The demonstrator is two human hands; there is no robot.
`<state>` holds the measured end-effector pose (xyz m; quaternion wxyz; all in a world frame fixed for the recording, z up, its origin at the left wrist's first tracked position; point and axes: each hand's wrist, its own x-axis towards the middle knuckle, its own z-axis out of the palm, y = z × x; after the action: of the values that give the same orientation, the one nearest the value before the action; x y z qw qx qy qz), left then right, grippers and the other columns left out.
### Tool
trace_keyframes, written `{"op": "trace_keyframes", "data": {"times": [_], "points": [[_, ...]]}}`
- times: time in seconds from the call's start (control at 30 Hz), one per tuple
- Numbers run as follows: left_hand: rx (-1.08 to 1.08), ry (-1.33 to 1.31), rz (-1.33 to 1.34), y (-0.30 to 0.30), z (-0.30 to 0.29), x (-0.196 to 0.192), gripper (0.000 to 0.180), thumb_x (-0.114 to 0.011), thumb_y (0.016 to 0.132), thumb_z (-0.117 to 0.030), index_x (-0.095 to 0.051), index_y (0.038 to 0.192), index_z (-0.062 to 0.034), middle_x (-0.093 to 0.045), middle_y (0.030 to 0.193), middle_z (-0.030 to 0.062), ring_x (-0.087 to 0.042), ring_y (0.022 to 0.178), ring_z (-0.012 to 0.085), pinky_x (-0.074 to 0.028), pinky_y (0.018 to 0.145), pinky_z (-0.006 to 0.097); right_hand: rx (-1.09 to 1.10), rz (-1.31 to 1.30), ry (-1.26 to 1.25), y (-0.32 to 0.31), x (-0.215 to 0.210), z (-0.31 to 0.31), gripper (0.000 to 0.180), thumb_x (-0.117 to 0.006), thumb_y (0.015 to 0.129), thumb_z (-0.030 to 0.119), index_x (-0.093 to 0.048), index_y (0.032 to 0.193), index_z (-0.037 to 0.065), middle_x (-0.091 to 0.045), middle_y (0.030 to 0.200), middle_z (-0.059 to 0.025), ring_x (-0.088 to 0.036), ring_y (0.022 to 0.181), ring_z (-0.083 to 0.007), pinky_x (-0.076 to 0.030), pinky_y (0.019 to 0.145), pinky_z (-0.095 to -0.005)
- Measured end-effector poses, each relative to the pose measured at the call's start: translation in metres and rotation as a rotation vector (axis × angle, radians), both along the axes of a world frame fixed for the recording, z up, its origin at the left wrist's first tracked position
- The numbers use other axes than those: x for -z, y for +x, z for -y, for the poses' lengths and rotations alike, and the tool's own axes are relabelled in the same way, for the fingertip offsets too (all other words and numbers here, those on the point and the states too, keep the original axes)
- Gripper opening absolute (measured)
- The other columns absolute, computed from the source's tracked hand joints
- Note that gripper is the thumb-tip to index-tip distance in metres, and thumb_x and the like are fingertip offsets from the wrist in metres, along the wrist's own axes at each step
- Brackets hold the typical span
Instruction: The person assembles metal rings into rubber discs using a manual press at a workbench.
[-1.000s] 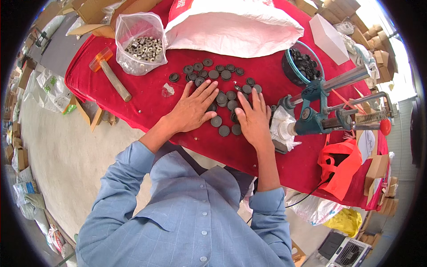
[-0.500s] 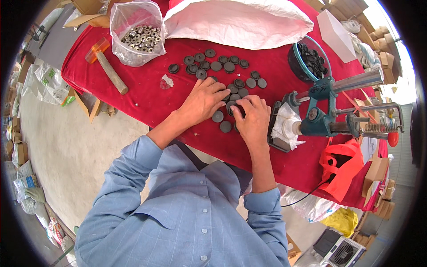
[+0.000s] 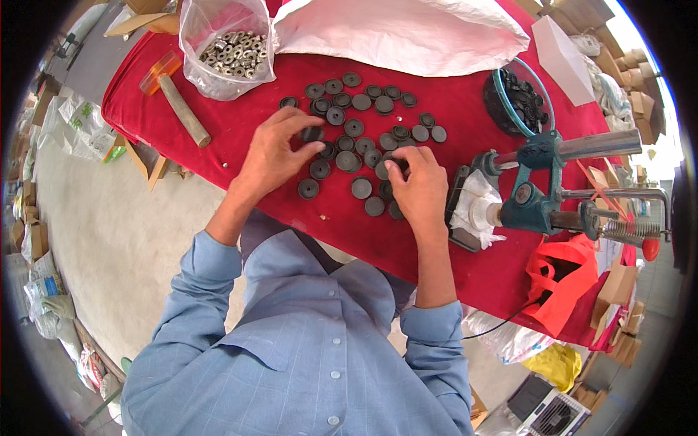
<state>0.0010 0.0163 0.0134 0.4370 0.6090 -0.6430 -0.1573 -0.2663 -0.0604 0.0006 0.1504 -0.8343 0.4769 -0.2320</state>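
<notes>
Many round black plastic caps lie loosely spread on the red cloth, a grey-topped one among them. On their left side, my left hand curves its thumb and fingers round one black cap. My right hand is at the right side of the caps, thumb and fingertips bent together over a dark cap that is partly hidden. A bench press with a teal frame lies just right of my right hand, a white wrapping round its end.
A clear bag of metal rings and a wooden-handled mallet are at the far left. A white sack lies along the back. A blue-rimmed basin of black parts stands far right, above a red bag.
My left hand has moved left, away from my right hand, and caps now lie farther left on the cloth. My right hand has stayed near its place. The view has shifted slightly.
</notes>
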Motion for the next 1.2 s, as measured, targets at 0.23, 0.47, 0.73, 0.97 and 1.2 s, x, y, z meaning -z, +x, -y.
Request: {"op": "trace_keyframes", "data": {"times": [0.23, 0.47, 0.73, 0.97, 1.2], "points": [[-0.108, 0.066, 0.039, 0.023, -0.033, 0.021, 0.037, -0.085, 0.082, -0.005, -0.073, 0.117, 0.0007, -0.066, 0.111, 0.0131, -0.069, 0.090, 0.0276, -0.057, 0.076, 0.037, -0.066, -0.013, -0.101, -0.005, -0.004, -0.018, 0.026, -0.083, 0.085, 0.015, -0.074, 0.109, 0.011, -0.066, 0.103, -0.0066, -0.068, 0.093, -0.0290, -0.047, 0.083, -0.0447], [-0.067, -0.024, 0.120, 0.013, -0.030, 0.023, 0.037, -0.085, 0.081, -0.007, -0.073, 0.116, 0.0003, -0.065, 0.112, 0.0136, -0.068, 0.097, 0.0333, -0.057, 0.083, 0.043, -0.139, 0.044, 0.054, -0.002, -0.006, -0.028, 0.029, -0.082, 0.084, 0.010, -0.066, 0.109, 0.009, -0.067, 0.102, -0.0086, -0.067, 0.093, -0.0295, -0.046, 0.087, -0.0448], [0.104, -0.067, 0.246, -0.036, -0.017, 0.015, 0.044, -0.084, 0.081, -0.009, -0.073, 0.124, -0.0040, -0.066, 0.123, 0.0154, -0.064, 0.106, 0.0347, -0.054, 0.091, 0.046, -0.252, -0.012, -0.269, 0.000, -0.001, -0.040, 0.024, -0.075, 0.088, 0.005, -0.068, 0.110, 0.009, -0.067, 0.101, -0.0073, -0.066, 0.093, -0.0282, -0.046, 0.091, -0.0449], [0.177, -0.053, 0.266, -0.042, -0.011, 0.027, 0.046, -0.083, 0.081, -0.006, -0.071, 0.125, -0.0012, -0.062, 0.119, 0.0153, -0.063, 0.104, 0.0341, -0.054, 0.090, 0.045, -0.170, 0.060, -0.188, 0.016, -0.003, -0.025, 0.031, -0.080, 0.087, 0.012, -0.072, 0.117, 0.008, -0.062, 0.108, -0.0084, -0.063, 0.102, -0.0291, -0.046, 0.090, -0.0456], [0.254, 0.037, 0.029, -0.036, -0.010, 0.022, 0.039, -0.084, 0.081, -0.005, -0.069, 0.117, -0.0020, -0.060, 0.117, 0.0125, -0.065, 0.099, 0.0287, -0.056, 0.085, 0.040, -0.126, -0.039, -0.142, 0.020, 0.000, -0.016, 0.043, -0.087, 0.081, 0.015, -0.073, 0.121, 0.008, -0.060, 0.113, -0.0095, -0.061, 0.107, -0.0303, -0.046, 0.091, -0.0463]]}}
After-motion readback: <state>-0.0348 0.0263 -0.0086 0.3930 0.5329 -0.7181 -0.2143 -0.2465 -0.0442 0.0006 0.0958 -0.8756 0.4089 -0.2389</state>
